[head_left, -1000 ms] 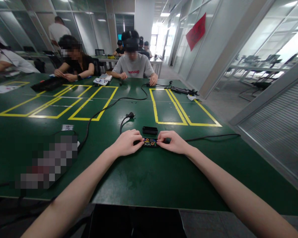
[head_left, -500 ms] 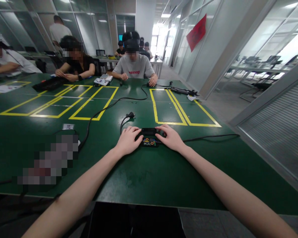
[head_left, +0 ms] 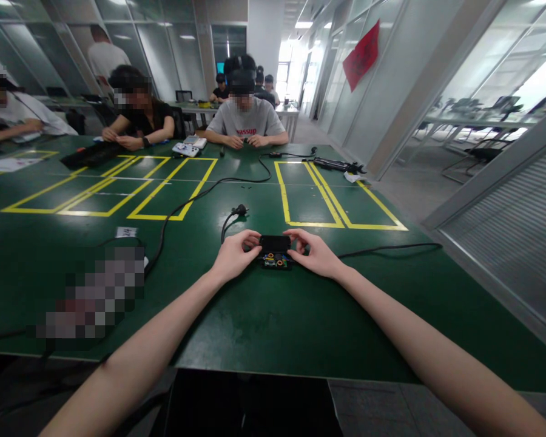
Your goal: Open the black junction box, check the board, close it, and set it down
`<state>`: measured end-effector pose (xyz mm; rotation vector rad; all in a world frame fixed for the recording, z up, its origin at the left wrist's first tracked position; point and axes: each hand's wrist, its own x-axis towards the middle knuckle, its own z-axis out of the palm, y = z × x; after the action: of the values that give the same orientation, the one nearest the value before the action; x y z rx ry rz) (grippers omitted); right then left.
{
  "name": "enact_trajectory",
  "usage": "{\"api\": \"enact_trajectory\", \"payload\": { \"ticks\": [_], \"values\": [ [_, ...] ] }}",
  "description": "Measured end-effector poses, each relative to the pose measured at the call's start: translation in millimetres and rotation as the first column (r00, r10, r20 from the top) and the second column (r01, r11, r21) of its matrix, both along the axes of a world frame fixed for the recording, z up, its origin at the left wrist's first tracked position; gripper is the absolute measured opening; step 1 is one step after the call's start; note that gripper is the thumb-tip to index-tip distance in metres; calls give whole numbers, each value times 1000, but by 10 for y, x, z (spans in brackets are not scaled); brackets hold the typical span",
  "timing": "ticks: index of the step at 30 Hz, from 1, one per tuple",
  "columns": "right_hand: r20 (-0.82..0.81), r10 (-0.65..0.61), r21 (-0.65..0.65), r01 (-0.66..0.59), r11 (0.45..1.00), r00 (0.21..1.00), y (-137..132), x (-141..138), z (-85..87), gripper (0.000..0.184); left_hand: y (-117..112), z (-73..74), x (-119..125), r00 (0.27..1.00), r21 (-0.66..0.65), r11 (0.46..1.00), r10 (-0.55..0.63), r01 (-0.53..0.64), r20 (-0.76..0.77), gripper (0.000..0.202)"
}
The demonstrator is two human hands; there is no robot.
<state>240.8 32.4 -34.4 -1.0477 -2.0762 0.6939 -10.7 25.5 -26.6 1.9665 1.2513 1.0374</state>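
Note:
A small open black box with a circuit board (head_left: 275,261) inside, showing orange and yellow parts, lies on the green table (head_left: 273,321) in front of me. Just above and behind it I hold a flat black cover (head_left: 275,243) by its two ends. My left hand (head_left: 233,255) pinches the cover's left end. My right hand (head_left: 315,254) pinches its right end. A black cable (head_left: 391,248) runs off to the right from the box.
A black cord with a plug (head_left: 239,211) lies just beyond my hands. Yellow tape rectangles (head_left: 313,200) mark the table farther out. A blurred-out object (head_left: 95,291) sits at the left. Several people sit along the far side. A glass wall lies to the right.
My hands left the ends of the open box, reached to the black cover behind it and took it by both ends. The cover now sits lifted over the box's far edge.

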Motion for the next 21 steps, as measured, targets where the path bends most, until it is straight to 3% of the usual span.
{"api": "enact_trajectory", "payload": {
  "ticks": [13, 21],
  "values": [
    [-11, 51, 44, -50, 998, 999, -69, -6, 59, 32, -23, -10, 13, 973, -81, 990, -93, 112, 212, 28],
    [52, 93, 28, -95, 995, 994, -110, 1, 152, 21, -58, 47, 28, 986, -42, 991, -120, 126, 116, 12]
  ]
}}
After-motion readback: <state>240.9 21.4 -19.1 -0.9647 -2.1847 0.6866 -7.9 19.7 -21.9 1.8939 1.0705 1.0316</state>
